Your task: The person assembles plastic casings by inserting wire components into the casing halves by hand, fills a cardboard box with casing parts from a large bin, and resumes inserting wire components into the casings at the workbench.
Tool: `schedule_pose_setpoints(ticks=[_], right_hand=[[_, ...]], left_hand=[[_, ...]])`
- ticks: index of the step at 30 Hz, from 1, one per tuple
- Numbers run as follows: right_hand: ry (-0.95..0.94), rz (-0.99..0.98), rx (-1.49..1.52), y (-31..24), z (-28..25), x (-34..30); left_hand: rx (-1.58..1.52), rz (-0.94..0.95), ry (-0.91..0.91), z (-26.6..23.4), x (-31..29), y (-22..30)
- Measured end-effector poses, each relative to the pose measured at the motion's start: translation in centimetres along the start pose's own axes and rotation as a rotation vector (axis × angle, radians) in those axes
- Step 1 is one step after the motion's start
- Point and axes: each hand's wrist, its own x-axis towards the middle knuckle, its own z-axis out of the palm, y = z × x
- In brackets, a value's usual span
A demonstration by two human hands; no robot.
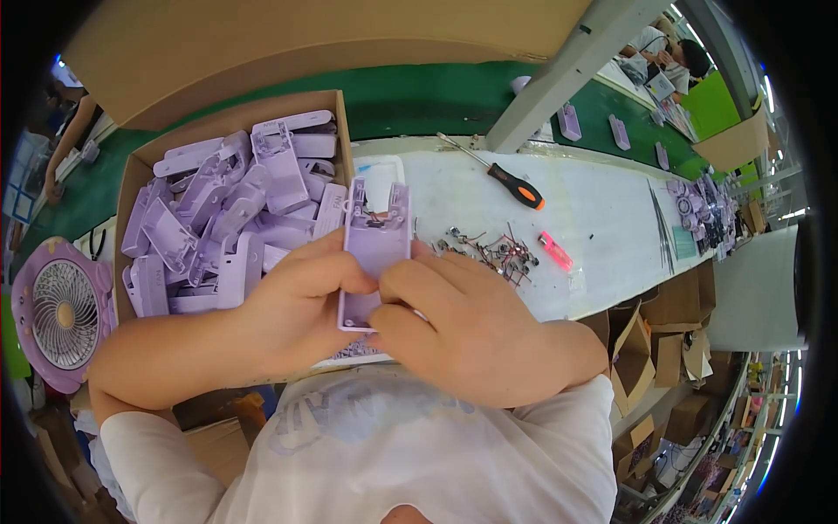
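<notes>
A lilac plastic housing (378, 244), long and open-faced, is held upright in front of me between both hands. My left hand (305, 284) grips its left side, the thumb lying over the edge. My right hand (449, 319) curls over its lower right part, fingers bent against the inside; whether they pinch a small part is hidden. Thin wires and a small component show in the housing's upper end. On the left stands a cardboard box (346, 131) full of similar lilac housings (279, 170). Right of my hands lies a pile of small wired parts (506, 255).
A screwdriver (515, 185) and a pink lighter-like object (555, 251) lie on the white table (602, 201). A purple fan (63, 314) stands left. Beyond a grey post (567, 79), a green conveyor (624, 109) carries lilac parts. People sit farther off. Cartons (633, 358) stand at lower right.
</notes>
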Motion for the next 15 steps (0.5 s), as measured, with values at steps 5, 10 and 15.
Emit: schedule_pose_setpoints(ticks=[5,10,15], right_hand=[[-0.023,0.068,0.152,3.9,-1.8,0.4],[0.038,0.381,0.097,15.7,1.5,0.7],[0.057,0.368,-0.007,26.5,7.4,2.7]], left_hand=[[0.338,-0.102,0.018,-0.3,-1.9,3.5],[2.058,0.705,0.335,-4.4,-3.0,8.7],[2.091,0.319,0.489,-11.5,-1.5,11.0]])
